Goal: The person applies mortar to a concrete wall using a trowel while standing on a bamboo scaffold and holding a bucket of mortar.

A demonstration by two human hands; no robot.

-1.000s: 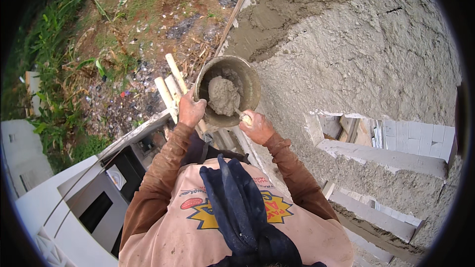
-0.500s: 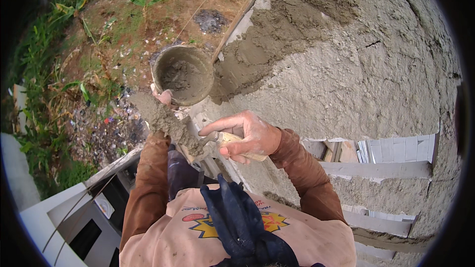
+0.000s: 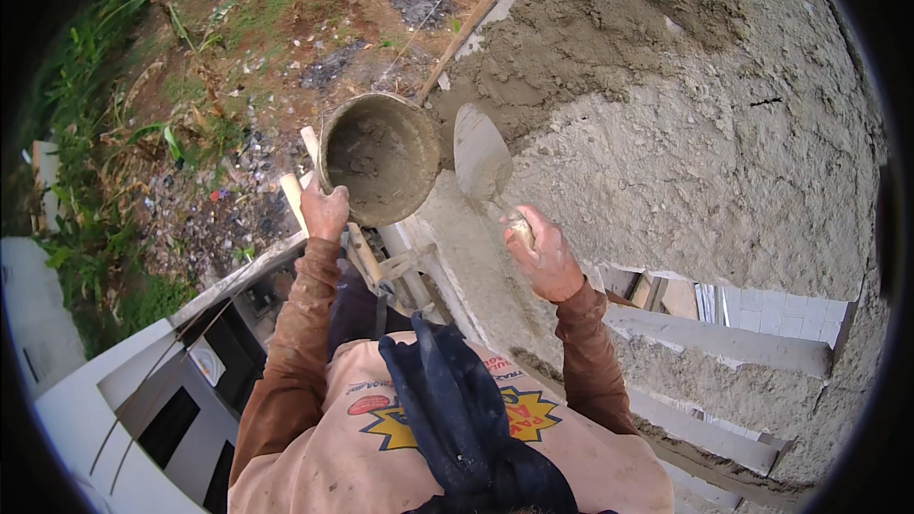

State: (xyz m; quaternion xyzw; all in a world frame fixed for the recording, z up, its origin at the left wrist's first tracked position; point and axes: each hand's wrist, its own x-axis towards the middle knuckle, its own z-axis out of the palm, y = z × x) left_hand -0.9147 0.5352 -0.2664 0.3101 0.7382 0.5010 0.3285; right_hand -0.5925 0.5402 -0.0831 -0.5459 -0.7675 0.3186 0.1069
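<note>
My left hand (image 3: pixel 326 211) grips the rim of a round mortar-caked bucket (image 3: pixel 379 158), tipped so its nearly empty inside faces me. My right hand (image 3: pixel 545 255) holds a trowel (image 3: pixel 482 164) by its handle, the blade pointing up beside the bucket and close to the wall. Wet grey mortar (image 3: pixel 609 29) covers the upper part of the rough plastered wall (image 3: pixel 724 171) in front of me.
A wooden ladder (image 3: pixel 367 257) rises under my left arm. Pale horizontal slats (image 3: pixel 724 343) cross an opening in the wall at lower right. Far below lie bare soil with debris (image 3: pixel 238 181), grass (image 3: pixel 86 228) and a white roof edge (image 3: pixel 105 400).
The bucket held a lump of mortar a second ago; it tipped toward the wall and is now almost empty. My right hand has lifted the trowel blade up beside the bucket.
</note>
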